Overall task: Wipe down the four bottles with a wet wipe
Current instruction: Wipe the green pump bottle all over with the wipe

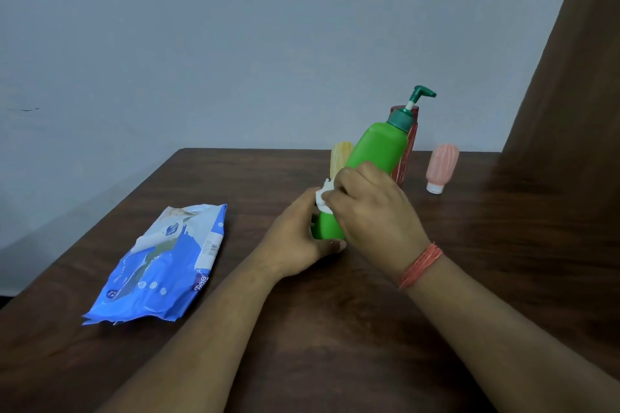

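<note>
The green pump bottle (375, 157) sits right of the frame's centre, tilted so its teal pump head leans toward the upper right, its base low near the dark wooden table (335, 329). The left hand (298, 238) grips the bottle's lower end, thumb curled under the base. The right hand (372, 208) curls over the middle of the bottle and presses a crumpled white wet wipe (323, 198) against its side; only a small bunch of the wipe shows between the two hands. An orange thread band (421, 265) circles the right wrist.

Just behind the green bottle stand a ribbed yellow bottle (339, 156), partly hidden, and a taller red bottle (407, 157), mostly covered by the green one. Further right, apart from them, a ribbed pink bottle (441, 166) stands on its white cap.

At the lower left of the frame a blue wet-wipe pack (161, 268) lies flat on the table, its label flap peeled up. A pale wall fills the upper frame; a brown curtain (570, 94) hangs at the right edge.
</note>
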`<state>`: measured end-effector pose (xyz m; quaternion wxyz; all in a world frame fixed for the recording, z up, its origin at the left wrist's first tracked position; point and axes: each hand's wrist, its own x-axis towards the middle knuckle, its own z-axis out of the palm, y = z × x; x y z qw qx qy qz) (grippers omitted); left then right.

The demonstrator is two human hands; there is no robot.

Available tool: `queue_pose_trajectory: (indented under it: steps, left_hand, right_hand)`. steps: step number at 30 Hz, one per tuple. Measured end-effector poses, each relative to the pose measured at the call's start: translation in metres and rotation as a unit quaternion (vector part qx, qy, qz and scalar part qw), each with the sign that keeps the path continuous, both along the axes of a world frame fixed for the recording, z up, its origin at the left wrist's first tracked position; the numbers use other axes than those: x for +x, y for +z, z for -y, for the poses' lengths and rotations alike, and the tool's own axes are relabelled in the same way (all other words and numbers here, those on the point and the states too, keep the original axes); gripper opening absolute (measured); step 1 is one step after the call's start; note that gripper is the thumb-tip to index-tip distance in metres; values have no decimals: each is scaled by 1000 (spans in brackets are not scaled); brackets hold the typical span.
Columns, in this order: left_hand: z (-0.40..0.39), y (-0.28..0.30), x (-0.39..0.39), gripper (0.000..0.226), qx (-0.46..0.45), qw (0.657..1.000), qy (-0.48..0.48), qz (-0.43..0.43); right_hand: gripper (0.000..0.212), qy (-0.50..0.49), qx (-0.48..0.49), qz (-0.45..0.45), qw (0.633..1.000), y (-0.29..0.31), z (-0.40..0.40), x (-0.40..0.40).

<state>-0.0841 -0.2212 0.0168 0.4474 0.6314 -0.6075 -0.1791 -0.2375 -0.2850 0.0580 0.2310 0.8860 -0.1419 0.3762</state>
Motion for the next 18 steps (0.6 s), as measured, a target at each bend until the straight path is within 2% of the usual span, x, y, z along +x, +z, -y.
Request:
queue_pose_trajectory:
  steps: [3, 7, 10, 14, 18]
  left_hand:
    - [-3, 3, 0, 77, -6, 1000, 1, -11]
    - [-2, 4, -2, 68, -19, 1000, 5, -1]
    - [0, 1, -1, 83, -10, 999, -4, -41]
    - [5, -2, 0, 86, -1, 997, -11, -73]
    - [5, -4, 3, 81, -1, 997, -18, -81]
  right_hand:
    - [16, 0, 3, -29, 1000, 1, -8, 7]
    - [25, -24, -2, -104, 994, -5, -24, 17]
    - [27, -49, -5, -78, 996, 1, -19, 11]
    - [20, -85, 19, 32, 996, 11, 3, -9]
    - [21, 9, -2, -38, 999, -1, 10, -10]
